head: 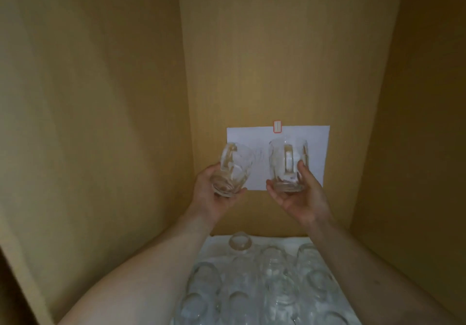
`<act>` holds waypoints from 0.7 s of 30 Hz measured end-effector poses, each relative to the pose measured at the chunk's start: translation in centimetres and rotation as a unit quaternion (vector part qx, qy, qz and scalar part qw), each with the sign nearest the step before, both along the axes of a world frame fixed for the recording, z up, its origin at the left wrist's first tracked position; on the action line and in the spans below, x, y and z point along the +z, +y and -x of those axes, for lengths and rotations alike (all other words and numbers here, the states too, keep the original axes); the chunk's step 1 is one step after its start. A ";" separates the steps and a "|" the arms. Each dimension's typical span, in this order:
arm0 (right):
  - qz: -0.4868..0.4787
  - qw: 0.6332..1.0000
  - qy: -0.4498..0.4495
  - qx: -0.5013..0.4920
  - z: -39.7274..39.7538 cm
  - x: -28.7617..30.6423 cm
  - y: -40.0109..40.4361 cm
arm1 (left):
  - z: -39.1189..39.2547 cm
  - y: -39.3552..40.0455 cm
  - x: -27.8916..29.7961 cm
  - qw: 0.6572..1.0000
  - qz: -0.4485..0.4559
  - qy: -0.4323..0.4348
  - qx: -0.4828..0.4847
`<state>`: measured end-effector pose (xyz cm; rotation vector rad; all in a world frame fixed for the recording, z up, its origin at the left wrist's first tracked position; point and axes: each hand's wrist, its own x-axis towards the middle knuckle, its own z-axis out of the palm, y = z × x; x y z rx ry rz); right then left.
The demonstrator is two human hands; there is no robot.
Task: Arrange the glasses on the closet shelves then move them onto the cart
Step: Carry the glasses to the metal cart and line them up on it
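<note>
I am looking into a wooden closet. My left hand [214, 197] grips a clear glass mug [233, 169] by its base, tilted to the left. My right hand [301, 198] holds a second clear mug [288, 164] upright by its base, with its handle facing me. Both mugs are raised in front of the back wall, apart from each other. Below them, several clear glasses [264, 281] stand close together on a white-lined shelf [214, 242]. One small glass [240, 241] stands alone at the back of the shelf.
A white paper sheet [317, 143] hangs on the closet's back panel under a small red-edged clip [277, 126]. Wooden side walls [88, 122] close in on the left and right. My forearms reach over the glasses on the shelf.
</note>
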<state>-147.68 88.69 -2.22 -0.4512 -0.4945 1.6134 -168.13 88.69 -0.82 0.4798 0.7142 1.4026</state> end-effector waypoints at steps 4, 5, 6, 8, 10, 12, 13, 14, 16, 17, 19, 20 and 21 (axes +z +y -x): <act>0.006 0.997 -0.067 -0.025 -0.2 0.2 -2.2 | -1.1 -1.2 0.2 0.997 -0.032 -0.020 -0.064; 0.001 0.997 -0.073 -0.028 -0.2 0.4 -2.7 | -1.3 -1.6 0.3 0.996 -0.045 -0.014 -0.082; -0.009 0.996 -0.080 -0.028 -0.3 0.5 -3.3 | -1.5 -2.0 0.5 0.994 -0.055 -0.013 -0.098; -0.025 0.996 -0.078 -0.032 -0.4 0.8 -4.5 | -1.8 -2.9 0.9 0.992 -0.054 -0.015 -0.112; -0.036 0.996 -0.069 -0.038 -0.4 1.2 -6.2 | -2.2 -3.5 1.2 0.993 -0.041 -0.027 -0.108; -0.048 0.994 -0.085 -0.056 -0.6 1.4 -8.1 | -2.5 -4.1 0.9 0.993 -0.036 -0.034 -0.111; -0.050 0.992 -0.102 -0.063 -0.7 1.4 -9.1 | -2.5 -4.5 0.7 0.992 -0.032 -0.036 -0.115; -0.051 0.989 -0.119 -0.066 -0.7 1.2 -10.2 | -2.6 -5.0 0.5 0.992 -0.023 -0.037 -0.119; -0.039 0.988 -0.131 -0.074 -0.9 0.9 -12.2 | -2.6 -6.5 0.3 0.994 0.003 -0.029 -0.107; -0.032 0.989 -0.125 -0.078 -1.1 0.7 -13.0 | -2.5 -7.3 0.3 0.994 0.004 -0.035 -0.107; -0.022 0.990 -0.115 -0.085 -1.3 0.6 -14.9 | -2.1 -9.1 0.2 0.988 -0.011 -0.047 -0.148; -0.016 0.990 -0.105 -0.089 -1.3 0.6 -15.8 | -1.9 -9.7 0.2 0.983 -0.018 -0.049 -0.177; -0.011 0.990 -0.100 -0.100 -1.3 0.6 -16.8 | -1.7 -10.4 0.3 0.979 -0.023 -0.045 -0.196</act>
